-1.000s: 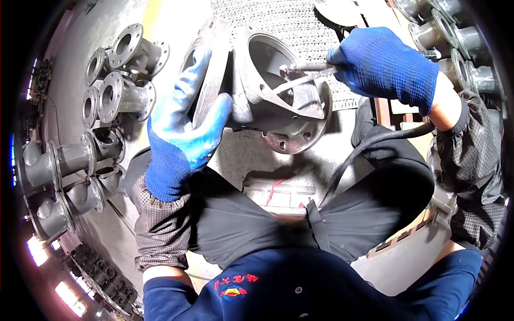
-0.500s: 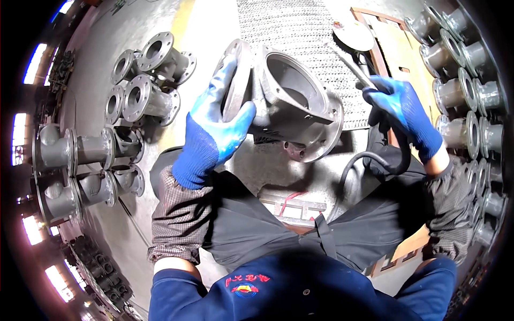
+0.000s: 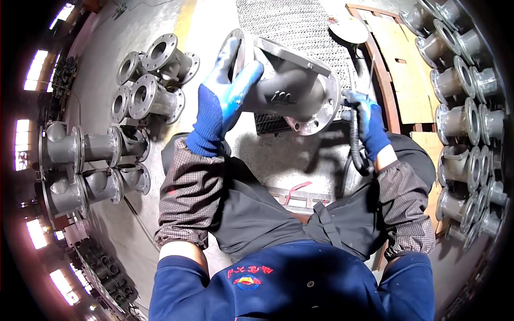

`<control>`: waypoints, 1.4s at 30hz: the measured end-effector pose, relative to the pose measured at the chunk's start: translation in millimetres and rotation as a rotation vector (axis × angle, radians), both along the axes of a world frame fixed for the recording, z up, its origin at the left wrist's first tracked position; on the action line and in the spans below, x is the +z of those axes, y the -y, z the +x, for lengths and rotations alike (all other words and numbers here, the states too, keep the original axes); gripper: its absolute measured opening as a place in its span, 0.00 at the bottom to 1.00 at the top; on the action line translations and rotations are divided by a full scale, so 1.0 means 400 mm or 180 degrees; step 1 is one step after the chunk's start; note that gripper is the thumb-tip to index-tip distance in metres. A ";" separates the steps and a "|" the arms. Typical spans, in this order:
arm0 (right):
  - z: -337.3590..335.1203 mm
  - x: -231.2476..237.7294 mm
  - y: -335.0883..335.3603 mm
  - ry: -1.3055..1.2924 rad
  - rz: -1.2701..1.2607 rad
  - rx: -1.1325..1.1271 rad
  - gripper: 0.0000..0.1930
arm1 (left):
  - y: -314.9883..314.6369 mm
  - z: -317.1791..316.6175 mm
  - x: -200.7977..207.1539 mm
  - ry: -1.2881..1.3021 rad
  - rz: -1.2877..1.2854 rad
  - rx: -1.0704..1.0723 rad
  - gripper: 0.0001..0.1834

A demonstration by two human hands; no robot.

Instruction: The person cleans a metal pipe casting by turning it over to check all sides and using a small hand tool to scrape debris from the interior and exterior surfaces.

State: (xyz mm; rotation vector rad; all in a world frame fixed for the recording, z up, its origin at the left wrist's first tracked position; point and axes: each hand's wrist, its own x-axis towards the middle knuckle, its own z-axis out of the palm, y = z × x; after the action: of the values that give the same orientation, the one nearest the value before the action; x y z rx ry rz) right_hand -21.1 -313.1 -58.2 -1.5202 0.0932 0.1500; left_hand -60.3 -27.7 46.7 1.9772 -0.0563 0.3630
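A grey flanged pipe fitting (image 3: pixel 284 88) is tilted over the end of a ribbed mat in front of me. My left hand (image 3: pixel 227 93) is closed round its left flange, with the thumb on the near side and the fingers along the rim. Close beside the fitting's right flange, my right hand (image 3: pixel 367 120) is wrapped round a hose-fed hand tool. The tool's dark ribbed hose (image 3: pixel 354 134) hangs down from the hand. Most of the tool's body is hidden by the glove. Both hands wear blue coated gloves.
Several flanged fittings (image 3: pixel 144 96) stand at the far left, with more (image 3: pixel 80 144) nearer. Others are stacked along the right (image 3: pixel 455 80). A wooden pallet (image 3: pixel 396 59) and a round white disc (image 3: pixel 348 29) lie at the far right. A metal frame (image 3: pixel 300 197) sits between my legs.
The fitting has been turned, so its large opening no longer faces me and its side shows. My right hand has moved left and down with the tool, up to the right flange.
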 end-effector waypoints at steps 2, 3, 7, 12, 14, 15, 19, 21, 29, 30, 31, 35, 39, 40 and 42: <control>0.005 -0.019 -0.009 -0.0437 0.0148 0.0077 0.13 | 0.004 0.029 -0.006 0.0050 -0.0118 0.0051 0.33; 0.002 0.000 -0.043 -0.1000 0.0365 0.0063 0.14 | -0.003 0.036 -0.008 0.0016 -0.0304 0.0114 0.31; 0.024 -0.004 -0.035 -0.0915 0.0564 -0.0182 0.18 | -0.033 0.056 0.008 0.1710 0.2477 -0.0525 0.21; 0.027 0.002 -0.063 -0.0809 0.0575 -0.0132 0.17 | -0.066 0.080 -0.017 0.1471 0.2586 -0.0301 0.26; 0.048 -0.035 -0.054 -0.1044 0.0582 -0.0258 0.16 | -0.061 0.087 -0.028 0.1631 0.2614 -0.0291 0.28; 0.049 -0.037 -0.056 -0.1018 0.0414 -0.0156 0.16 | -0.055 0.076 -0.020 0.1659 0.2438 -0.0328 0.26; 0.064 -0.132 -0.087 0.0147 -0.0270 0.0026 0.14 | -0.088 0.053 -0.025 0.1185 0.2363 -0.0365 0.23; 0.053 -0.172 -0.105 -0.0020 0.0054 -0.0130 0.15 | -0.103 0.042 -0.051 0.1248 0.2218 -0.0469 0.23; 0.037 -0.049 -0.172 -0.1141 0.0563 0.0091 0.15 | -0.172 -0.025 -0.072 0.0621 0.1106 0.0071 0.21; 0.025 0.002 -0.188 -0.1312 0.1079 0.0045 0.15 | -0.169 -0.039 -0.044 0.0696 0.1370 0.0090 0.21; 0.028 -0.011 -0.167 -0.0371 0.0252 0.0644 0.15 | -0.159 -0.047 -0.024 0.0773 0.1613 0.0092 0.22; 0.051 0.024 -0.160 -0.1099 0.0952 0.0374 0.16 | -0.153 -0.054 -0.024 0.0417 0.0473 0.0000 0.21; 0.069 0.021 -0.125 -0.0875 0.0379 0.0373 0.18 | -0.148 -0.023 -0.013 0.1321 0.1773 -0.0222 0.23; 0.071 -0.047 -0.088 -0.0063 -0.0577 0.0743 0.17 | -0.127 -0.016 -0.003 0.1447 0.1952 -0.0333 0.22; 0.049 -0.164 -0.055 0.0847 -0.1362 0.0893 0.14 | -0.061 -0.044 0.035 0.0092 -0.0044 -0.0420 0.21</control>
State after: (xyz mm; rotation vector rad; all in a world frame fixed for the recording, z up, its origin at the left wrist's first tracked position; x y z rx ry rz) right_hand -1.7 -291.2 -123.6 -1.9629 -0.3208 0.1561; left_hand -77.8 -3.2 60.5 1.9432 -0.2010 0.3051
